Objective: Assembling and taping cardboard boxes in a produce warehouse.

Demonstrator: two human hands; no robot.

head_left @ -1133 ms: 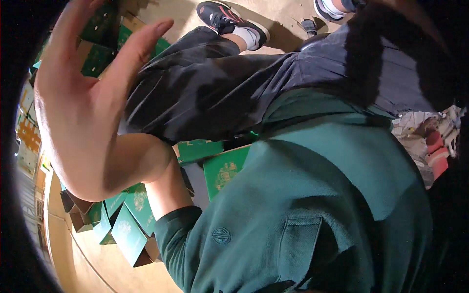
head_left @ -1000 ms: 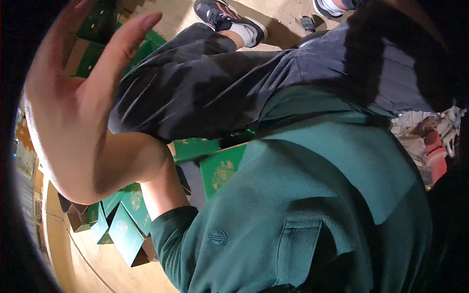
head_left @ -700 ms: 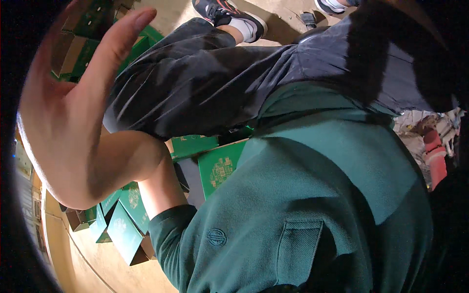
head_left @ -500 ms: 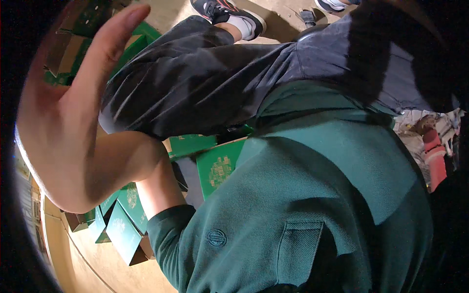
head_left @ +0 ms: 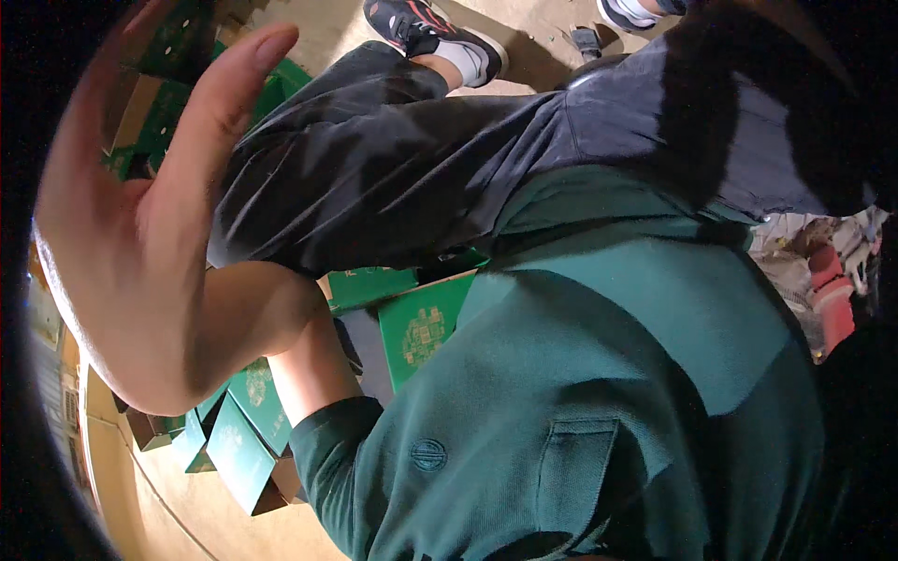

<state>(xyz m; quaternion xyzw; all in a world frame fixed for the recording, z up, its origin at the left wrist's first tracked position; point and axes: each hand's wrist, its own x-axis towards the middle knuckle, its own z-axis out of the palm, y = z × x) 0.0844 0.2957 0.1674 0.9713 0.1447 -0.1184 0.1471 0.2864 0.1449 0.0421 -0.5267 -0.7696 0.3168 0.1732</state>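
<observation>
My left hand is large and close at the left side of the head view. Its thumb stretches up, well apart from the fingers, which run dark and partly cut off along the rim. Nothing shows between thumb and fingers. The bent bare forearm leads back to the short sleeve of a green shirt with a chest pocket. Behind the hand lie several green cardboard boxes, some with their brown insides showing. My right hand is out of view.
Dark trousers and a black shoe with a white sock stretch across the top. A green box with a gold print sits beside the shirt. Red and grey items lie in a jumble at the right edge.
My left hand sits slightly farther right and lower in the picture, its thumb still stretched out. The shirt, shoe and boxes have shifted only a little.
</observation>
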